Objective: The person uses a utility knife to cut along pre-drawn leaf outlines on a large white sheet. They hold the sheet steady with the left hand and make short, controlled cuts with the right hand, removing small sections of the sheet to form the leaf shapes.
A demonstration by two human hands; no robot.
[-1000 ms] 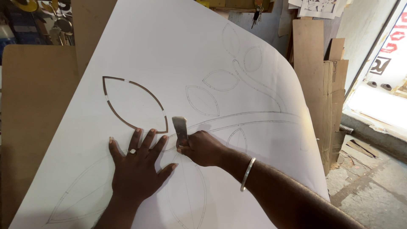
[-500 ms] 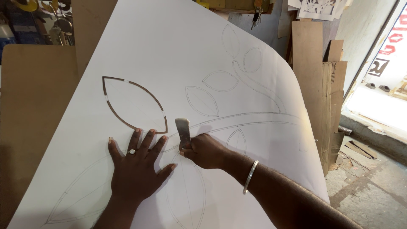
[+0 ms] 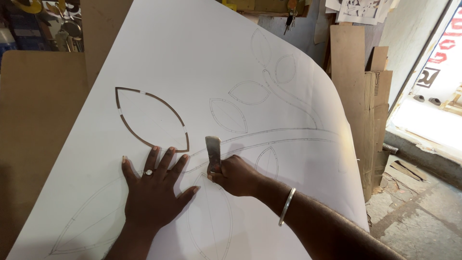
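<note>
Sheet | step: cutting the drawn leaf outline | right hand clenches blade | left hand flat, released, pinning sheet | next needs steady pressure along line.

One sign stands at the far right edge beyond the doorway: a white, slanted panel with red and black markings. No packages, labels or screens visible.

A brown board worktop slopes up toward twelve o'clock. Directly on it lies a large white sheet with pencilled leaves and a stem; its three o'clock edge curls past the worktop. Through one cut leaf outline at ten o'clock, brown shows.
</note>
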